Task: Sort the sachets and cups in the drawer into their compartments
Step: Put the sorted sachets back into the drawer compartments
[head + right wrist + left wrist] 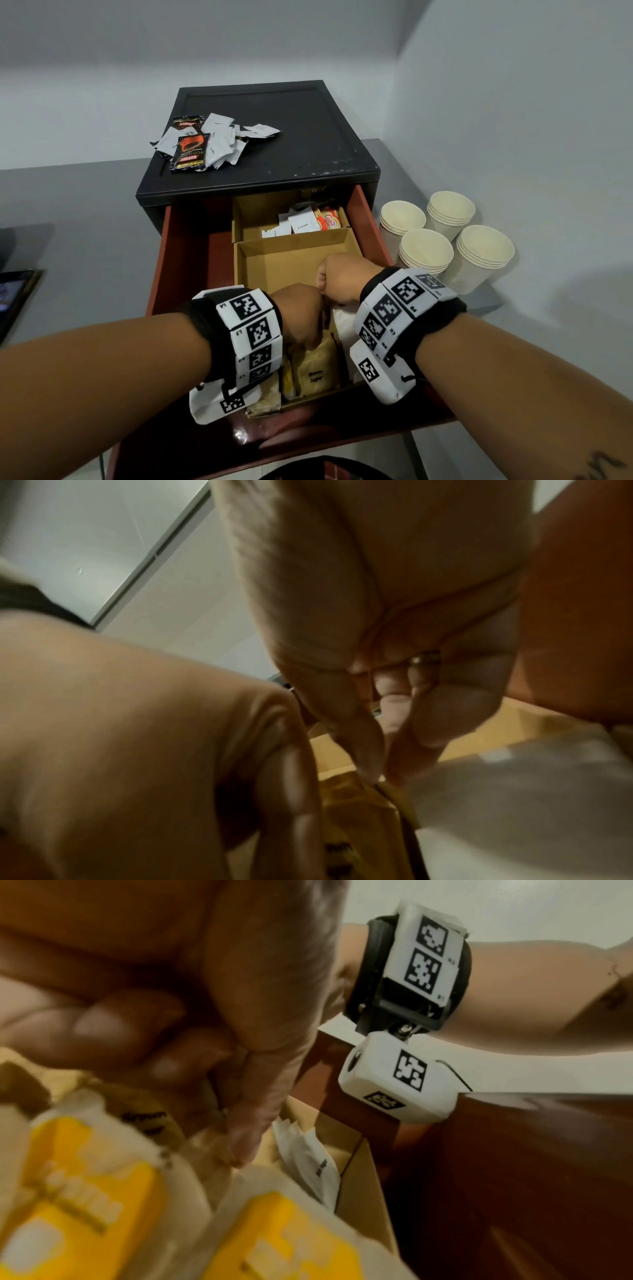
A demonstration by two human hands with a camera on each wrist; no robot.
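- drawer [191, 260]: pulled out of the black cabinet [274, 137], so its cardboard compartments can be reached from above.
- left hand [298, 318]: reaches down into the near compartment, fingers [240, 1102] curled toward the thumb over the brown sugar sachet [315, 371]. it looks like a pinch, but what it pinches cannot be told (contact is hidden and blurred).
- right hand [342, 277]: just beside the left, fingertips [369, 750] drawn together, pointing down at the divider between brown and white packets. whether they hold anything cannot be told.
- yellow sachets [78, 1191]: lie in the near compartment, beside the brown sugar sachet.
- cream sachets [301, 222]: already grouped in the far compartment; the middle compartment [284, 263] shows a bare floor.
- loose sachets [209, 140]: piled on the cabinet top, not yet sorted.
- cups [445, 240]: four stacks stand outside, right of the drawer, probably awaiting the open left section.
- judgement: sorting is partly done; both hands appear to be tidying the near compartment.
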